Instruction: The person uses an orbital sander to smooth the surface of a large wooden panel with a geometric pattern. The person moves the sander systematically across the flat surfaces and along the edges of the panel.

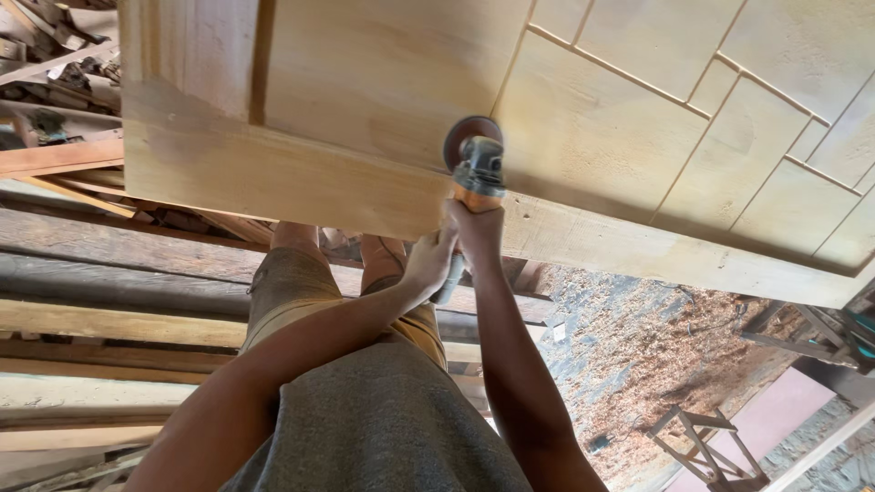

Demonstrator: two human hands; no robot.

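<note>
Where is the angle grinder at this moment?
In the head view, the angle grinder is centre frame, its disc against the wooden door panel, held from below by both hands.

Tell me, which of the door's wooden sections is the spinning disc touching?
The plain upper-left panel. The sander, gripped by the left hand and right hand, meets its lower right corner; the grooved panels lie right.

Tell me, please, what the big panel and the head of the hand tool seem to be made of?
The door panel looks like pale, unfinished wood: grain, matte surface, cut grooves, no varnish shine. The grinder, gripped by the right hand and left hand, seems to have a grey metal head with dull sheen; its round reddish-brown disc is probably abrasive sanding paper, though blurred.
</note>
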